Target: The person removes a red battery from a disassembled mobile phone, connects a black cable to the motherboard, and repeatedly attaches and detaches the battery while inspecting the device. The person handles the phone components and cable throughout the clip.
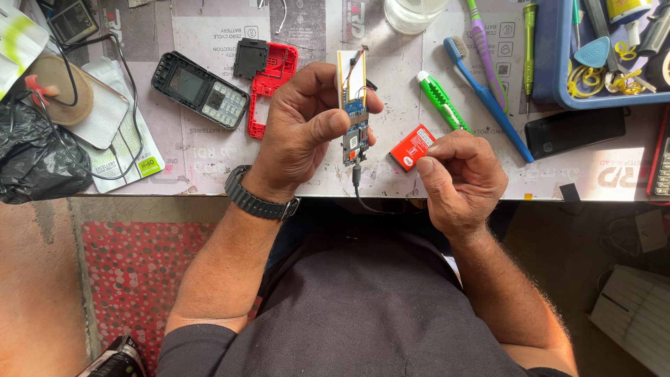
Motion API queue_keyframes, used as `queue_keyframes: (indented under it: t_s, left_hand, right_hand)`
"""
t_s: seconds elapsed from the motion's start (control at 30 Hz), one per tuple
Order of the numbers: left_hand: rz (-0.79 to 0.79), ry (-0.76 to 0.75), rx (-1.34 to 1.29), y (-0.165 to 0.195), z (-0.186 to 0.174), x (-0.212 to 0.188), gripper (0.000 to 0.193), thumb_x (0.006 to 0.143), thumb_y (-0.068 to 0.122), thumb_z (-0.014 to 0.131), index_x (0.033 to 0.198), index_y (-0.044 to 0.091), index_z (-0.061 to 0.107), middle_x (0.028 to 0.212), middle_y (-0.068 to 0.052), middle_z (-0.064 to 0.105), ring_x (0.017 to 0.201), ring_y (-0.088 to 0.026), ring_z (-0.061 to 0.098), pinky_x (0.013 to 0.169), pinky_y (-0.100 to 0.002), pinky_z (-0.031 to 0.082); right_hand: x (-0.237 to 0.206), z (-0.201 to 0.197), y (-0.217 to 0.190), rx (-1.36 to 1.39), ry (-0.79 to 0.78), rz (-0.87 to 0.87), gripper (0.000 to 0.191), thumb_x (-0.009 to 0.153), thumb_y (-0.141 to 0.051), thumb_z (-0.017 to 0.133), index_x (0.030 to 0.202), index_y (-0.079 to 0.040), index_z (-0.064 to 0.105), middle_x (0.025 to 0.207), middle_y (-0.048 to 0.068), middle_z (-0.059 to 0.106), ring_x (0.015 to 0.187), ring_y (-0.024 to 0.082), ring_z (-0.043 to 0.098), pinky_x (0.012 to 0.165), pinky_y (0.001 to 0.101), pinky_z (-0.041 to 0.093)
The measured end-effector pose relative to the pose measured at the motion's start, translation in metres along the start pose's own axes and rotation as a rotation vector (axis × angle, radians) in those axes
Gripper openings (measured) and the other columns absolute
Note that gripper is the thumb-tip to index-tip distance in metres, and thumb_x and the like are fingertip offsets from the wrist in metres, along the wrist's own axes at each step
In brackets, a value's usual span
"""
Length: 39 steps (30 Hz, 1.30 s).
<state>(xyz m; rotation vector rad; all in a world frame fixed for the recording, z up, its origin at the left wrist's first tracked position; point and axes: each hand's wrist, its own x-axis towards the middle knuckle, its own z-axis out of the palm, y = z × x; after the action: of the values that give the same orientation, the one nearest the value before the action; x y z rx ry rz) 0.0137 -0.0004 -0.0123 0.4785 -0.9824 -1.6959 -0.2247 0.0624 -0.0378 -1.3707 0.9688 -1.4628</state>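
Upright between thumb and fingertips of the left hand (303, 129), pinched at mid-length: a narrow phone circuit board (354, 105), held just above the near edge of the workbench (209, 174). Pale and framed with thin orange wires in its upper half, blue and crowded with small parts in its lower half. Plugged into its bottom end, a black cable (359, 192), hanging down past the bench edge. Just right of the board and lower, the right hand (460, 181), curled closed with thumb tip pressed against forefinger; whether anything lay between them could not be told.

Close to the right of the board, beside the right hand's knuckles: a small flat red battery (412, 146) with a white label, lying aslant. Further right of the board, a green-and-white cutter (441, 100), then a blue toothbrush (485, 98). Left of the board, a red phone frame (271, 84), and beyond that a black keypad phone front (201, 89). Far left of the board, a white-and-green flat packet (129, 150) bearing a small yellow-green tag, beside a crumpled black bag (35, 157).
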Motion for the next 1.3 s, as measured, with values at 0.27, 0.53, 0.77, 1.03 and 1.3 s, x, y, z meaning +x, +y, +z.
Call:
queue_keyframes:
  t_s: [0.27,0.53,0.77,1.03,1.3]
  left_hand:
    - [-0.019,0.156,0.126,-0.0028,0.0032,-0.0028,0.037,0.095,0.02,0.083,0.117,0.002,0.06,0.11,-0.014,0.073,0.089,-0.017,0.073,0.08,-0.032,0.065]
    - [0.008,0.142,0.152,-0.0028,0.0029,-0.0041,0.035,0.096,0.018,0.082,0.117,0.001,0.06,0.11,-0.014,0.073,0.092,-0.017,0.074,0.082,-0.032,0.067]
    - [0.024,0.131,0.187,-0.0019,0.0024,-0.0043,0.033,0.097,0.019,0.081,0.115,0.002,0.06,0.108,-0.013,0.074,0.09,-0.017,0.075,0.08,-0.033,0.068]
    - [0.032,0.126,0.163,-0.0032,0.0019,-0.0058,0.033,0.098,0.019,0.082,0.117,0.002,0.06,0.109,-0.013,0.073,0.087,-0.016,0.074,0.078,-0.03,0.067]
    - [0.022,0.14,0.139,-0.0031,0.0035,-0.0056,0.035,0.097,0.018,0.082,0.118,0.001,0.06,0.111,-0.014,0.073,0.089,-0.015,0.073,0.08,-0.031,0.067]
  right_hand:
    - [-0.0025,0.0016,0.0,-0.021,0.006,0.02,0.015,0.103,0.002,0.071,0.112,-0.001,0.059,0.099,0.007,0.064,0.085,0.006,0.06,0.077,0.019,0.052]
    - [-0.0033,0.0031,-0.0008,-0.025,0.016,0.033,0.015,0.102,0.003,0.071,0.111,0.0,0.06,0.096,0.006,0.064,0.082,0.005,0.059,0.074,0.0183,0.051]
    - [-0.0028,0.0042,-0.0014,-0.037,0.01,0.012,0.015,0.103,0.002,0.071,0.112,-0.001,0.059,0.096,0.006,0.064,0.083,0.006,0.059,0.075,0.0187,0.051]
    - [-0.0047,0.0049,-0.0025,-0.038,0.007,0.023,0.015,0.103,0.002,0.071,0.112,-0.001,0.059,0.096,0.005,0.063,0.082,0.005,0.058,0.074,0.0182,0.05]
    - [-0.0037,0.0044,-0.0041,-0.02,-0.005,0.036,0.015,0.103,0.002,0.071,0.113,-0.001,0.059,0.097,0.005,0.063,0.085,0.005,0.06,0.076,0.0188,0.052]
